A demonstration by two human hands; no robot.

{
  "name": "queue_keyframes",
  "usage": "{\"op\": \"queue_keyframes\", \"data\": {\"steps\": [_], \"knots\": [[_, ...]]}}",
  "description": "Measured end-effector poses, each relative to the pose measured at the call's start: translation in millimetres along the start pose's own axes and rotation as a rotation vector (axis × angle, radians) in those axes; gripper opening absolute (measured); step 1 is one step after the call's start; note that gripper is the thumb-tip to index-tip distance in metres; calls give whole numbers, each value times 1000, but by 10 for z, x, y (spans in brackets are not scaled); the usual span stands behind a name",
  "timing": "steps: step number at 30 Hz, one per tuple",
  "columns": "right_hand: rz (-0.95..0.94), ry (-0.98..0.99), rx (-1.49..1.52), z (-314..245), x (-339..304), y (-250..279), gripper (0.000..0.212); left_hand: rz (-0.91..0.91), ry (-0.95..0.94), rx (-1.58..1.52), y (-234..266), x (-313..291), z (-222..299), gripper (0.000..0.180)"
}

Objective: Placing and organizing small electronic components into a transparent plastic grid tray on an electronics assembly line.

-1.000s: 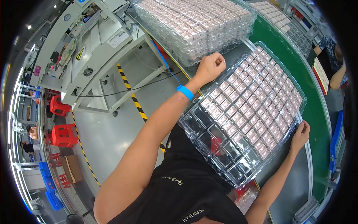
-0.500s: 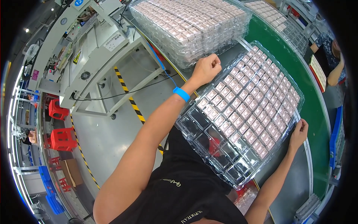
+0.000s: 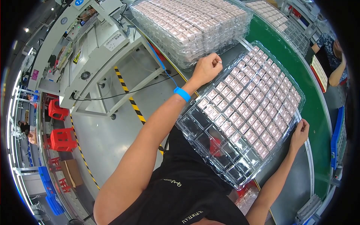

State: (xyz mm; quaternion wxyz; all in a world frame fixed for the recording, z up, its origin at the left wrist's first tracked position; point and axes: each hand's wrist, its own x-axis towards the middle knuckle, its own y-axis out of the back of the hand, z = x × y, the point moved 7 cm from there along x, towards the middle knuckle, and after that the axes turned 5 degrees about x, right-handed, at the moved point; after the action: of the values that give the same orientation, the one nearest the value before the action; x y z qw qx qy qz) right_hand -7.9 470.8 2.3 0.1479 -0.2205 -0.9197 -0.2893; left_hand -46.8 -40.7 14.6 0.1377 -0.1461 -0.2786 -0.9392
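Observation:
A clear plastic tray (image 3: 240, 161) lies tilted before me on the work surface, many of its pockets filled with small pale pink parts (image 3: 258, 90). The pockets nearest my body hold no parts. My left hand (image 3: 207, 70) is closed at the tray's left side, just off its edge; a small pale spot shows by its fingertips, too small to name. Beyond the tray's right edge, my right hand (image 3: 300, 133) pinches the end of a narrow clear strip (image 3: 297, 114). A blue band (image 3: 182, 94) with a cord circles my left wrist.
A tall stack of filled trays (image 3: 191, 30) stands at the far left, close to my left hand. A green belt (image 3: 315, 112) runs along the right. A grey machine (image 3: 97, 56) is on the left, with red stools (image 3: 63, 139) beyond. Another person's arm (image 3: 337, 73) shows at far right.

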Motion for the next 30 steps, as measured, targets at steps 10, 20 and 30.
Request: {"op": "queue_keyframes", "data": {"steps": [10,20,30], "knots": [[-3,2,-27,40,9,28,23,-20,-21,3,-52,10,-31,13],[-25,102,-78,143,72,68,27,27,-60,-12,-45,-3,-31,14],[-33,90,-42,199,90,20,27,22,-108,-16,57,-50,51,14]]}}
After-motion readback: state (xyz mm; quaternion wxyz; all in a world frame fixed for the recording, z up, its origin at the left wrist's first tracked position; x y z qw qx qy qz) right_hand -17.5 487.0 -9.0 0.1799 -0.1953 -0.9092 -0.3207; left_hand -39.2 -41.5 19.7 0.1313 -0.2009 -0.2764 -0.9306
